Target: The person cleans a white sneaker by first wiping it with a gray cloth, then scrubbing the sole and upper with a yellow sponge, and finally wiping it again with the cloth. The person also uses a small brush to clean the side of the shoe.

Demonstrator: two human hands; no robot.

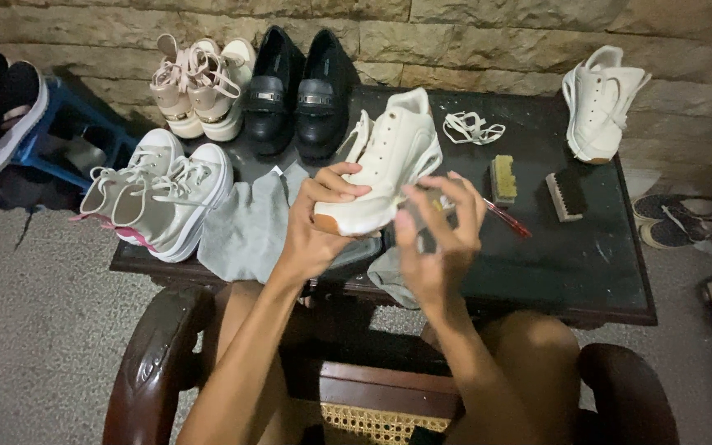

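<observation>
My left hand [316,221] grips the toe end of a white unlaced sneaker [393,156], held tilted above the dark table [587,264]. Close beside the shoe's toe, my right hand [442,227] has its fingers curled and looks blurred; a small yellowish thing seems pinched in it, but I cannot make it out. A grey cloth [249,227] lies under and left of my hands. The matching white sneaker [601,103] leans on the stone wall at the far right. Loose white laces [471,128] lie behind the held shoe.
On the table stand pale green sneakers [158,194], beige laced shoes [199,86], black loafers [298,95], a yellow sponge brush [503,177], a dark brush [566,194] and a red pen [508,221]. A blue stool [84,132] with shoes stands left. Sandals [677,221] lie right.
</observation>
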